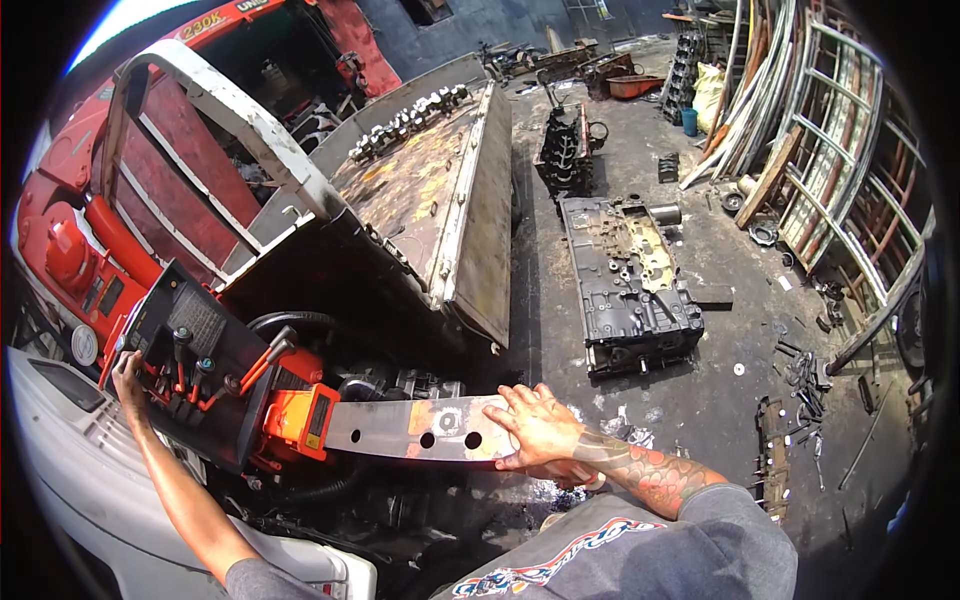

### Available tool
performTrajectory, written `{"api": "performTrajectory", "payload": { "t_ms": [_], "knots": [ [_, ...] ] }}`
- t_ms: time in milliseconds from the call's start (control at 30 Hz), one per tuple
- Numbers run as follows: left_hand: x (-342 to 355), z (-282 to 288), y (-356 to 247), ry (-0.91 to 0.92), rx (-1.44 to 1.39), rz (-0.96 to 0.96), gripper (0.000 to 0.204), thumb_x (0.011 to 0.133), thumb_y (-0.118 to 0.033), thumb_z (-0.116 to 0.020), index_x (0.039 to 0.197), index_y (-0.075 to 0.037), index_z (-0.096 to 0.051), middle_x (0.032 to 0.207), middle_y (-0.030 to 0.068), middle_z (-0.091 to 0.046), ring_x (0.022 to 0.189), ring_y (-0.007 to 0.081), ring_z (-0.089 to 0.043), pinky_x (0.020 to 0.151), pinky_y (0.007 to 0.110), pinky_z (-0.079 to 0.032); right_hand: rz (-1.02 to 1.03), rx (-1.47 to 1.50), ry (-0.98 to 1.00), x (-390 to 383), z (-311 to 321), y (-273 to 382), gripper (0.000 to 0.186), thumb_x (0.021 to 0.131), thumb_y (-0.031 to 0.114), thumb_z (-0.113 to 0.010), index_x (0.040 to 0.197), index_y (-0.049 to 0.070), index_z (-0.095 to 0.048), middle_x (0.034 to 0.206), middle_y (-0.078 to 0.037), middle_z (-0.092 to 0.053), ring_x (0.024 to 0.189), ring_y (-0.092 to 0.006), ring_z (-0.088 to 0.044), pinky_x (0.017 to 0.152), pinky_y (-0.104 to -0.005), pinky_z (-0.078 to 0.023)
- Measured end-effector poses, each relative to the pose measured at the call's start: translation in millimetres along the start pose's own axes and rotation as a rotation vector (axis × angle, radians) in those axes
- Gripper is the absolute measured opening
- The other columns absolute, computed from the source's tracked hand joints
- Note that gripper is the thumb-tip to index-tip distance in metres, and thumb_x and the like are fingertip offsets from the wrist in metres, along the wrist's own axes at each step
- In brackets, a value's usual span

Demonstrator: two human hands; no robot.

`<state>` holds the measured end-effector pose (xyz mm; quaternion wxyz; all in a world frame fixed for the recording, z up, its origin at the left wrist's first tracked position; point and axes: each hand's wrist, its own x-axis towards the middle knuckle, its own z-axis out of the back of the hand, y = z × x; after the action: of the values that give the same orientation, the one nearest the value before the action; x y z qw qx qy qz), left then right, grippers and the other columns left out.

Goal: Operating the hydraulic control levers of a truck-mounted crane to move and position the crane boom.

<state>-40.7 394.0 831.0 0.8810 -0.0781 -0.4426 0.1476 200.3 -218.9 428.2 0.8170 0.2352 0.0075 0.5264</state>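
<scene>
A long, flat metal beam (395, 428) with several round holes sticks out of an orange housing (300, 422). My right hand (538, 425) is on its free end, the fingers over the upper edge and the thumb low on the near side. My left hand (128, 378) is closed at the left edge of a black control panel (185, 310); what lies inside its fingers is hidden. Beside that hand, several levers (200, 378) with dark knobs rise from the panel. Red-handled levers (268, 358) stand between the panel and the beam.
Ahead is a truck bed (405, 190) with a camshaft-like part (410, 120) on it. An engine block (632, 285) lies on the floor to the right, another (568, 150) behind it. Tools (805, 390) are scattered far right, beneath leaning metal frames (850, 150). A white truck body (75, 450) borders my left.
</scene>
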Motion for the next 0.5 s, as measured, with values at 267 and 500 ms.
{"api": "performTrajectory", "payload": {
  "t_ms": [267,500],
  "knots": [
    [2,-1,8,0.030,-0.014,-0.024,0.029,0.096,-0.018,-0.056,0.080,0.006,-0.055,0.075,0.0035,-0.049,0.071,0.0109,-0.046,0.068,0.028,-0.037,-0.020,-0.039,0.002,0,0,-1,0.095,0.075,0.068,-0.072,0.147,0.012,-0.048,0.150,-0.029,-0.040,0.137,-0.0445,-0.040,0.106,-0.0576,-0.034],
    [-1,-2,-4,0.011,0.089,-0.079,0.028,0.094,-0.019,-0.057,0.080,0.005,-0.057,0.074,0.0033,-0.052,0.071,0.0117,-0.047,0.068,0.028,-0.038,0.000,0.026,0.040,0,2,0,0.095,0.074,0.067,-0.073,0.147,0.012,-0.048,0.151,-0.028,-0.040,0.138,-0.0448,-0.039,0.107,-0.0592,-0.033]
  ]
}}
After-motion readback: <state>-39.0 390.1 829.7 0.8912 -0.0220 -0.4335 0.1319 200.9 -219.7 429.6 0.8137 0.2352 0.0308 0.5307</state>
